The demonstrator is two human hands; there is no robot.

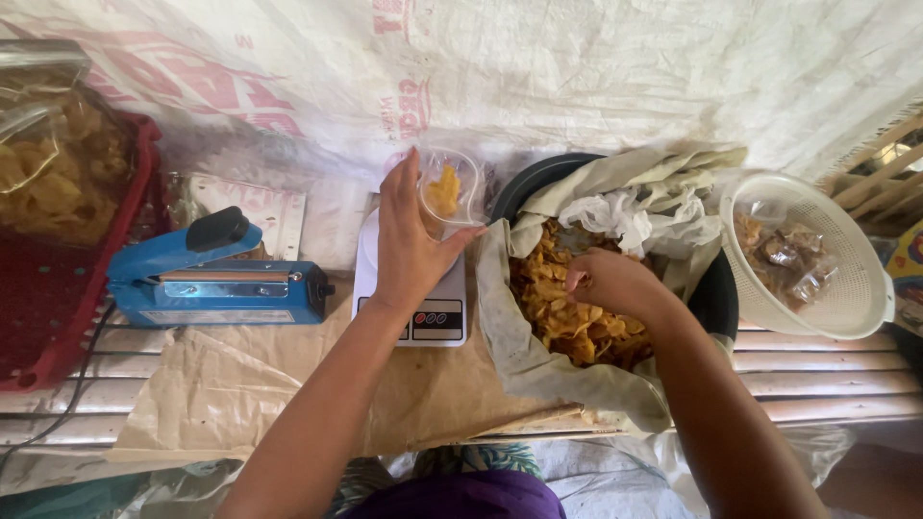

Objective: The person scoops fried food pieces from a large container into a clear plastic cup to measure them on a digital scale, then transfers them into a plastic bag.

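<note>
Holding a small clear bag (450, 187) upright over the white scale (415, 288), the left hand (409, 245) gripped its side; a few chips lay inside. The right hand (608, 279), at three o'clock from the bag and nearer the supply, was clenched in the chips (567, 308) in a paper-lined black basin (716, 288). A blue sealer (216, 279) lay at nine o'clock, a white colander (846, 279) of small packets far right.
</note>
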